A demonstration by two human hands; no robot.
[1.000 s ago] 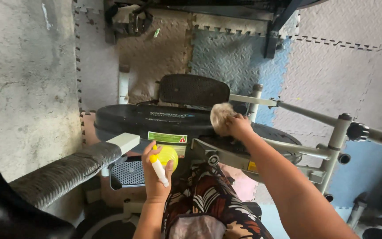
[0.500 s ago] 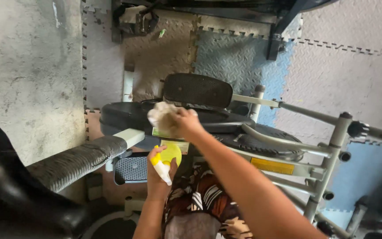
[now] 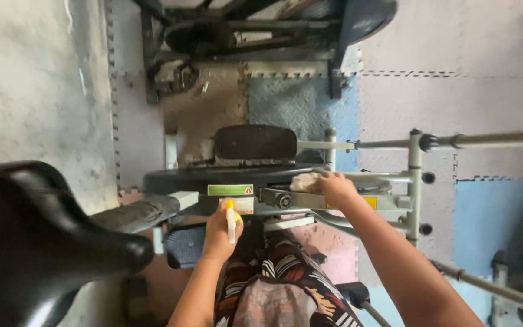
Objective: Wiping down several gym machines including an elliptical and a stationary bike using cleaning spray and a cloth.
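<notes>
My right hand [image 3: 336,188] is at frame centre, fingers curled down on a pale cloth [image 3: 303,181], pressing it onto the dark flywheel cover [image 3: 213,177] of the exercise machine. The cloth is mostly hidden under my palm; only its crumpled left edge shows. My left hand [image 3: 220,233], lower centre, is wrapped around a yellow spray bottle [image 3: 232,218]. Only its white nozzle and a sliver of the yellow body are visible. A black saddle [image 3: 37,236] blocks the lower left, out of focus and cut off by the frame edge.
</notes>
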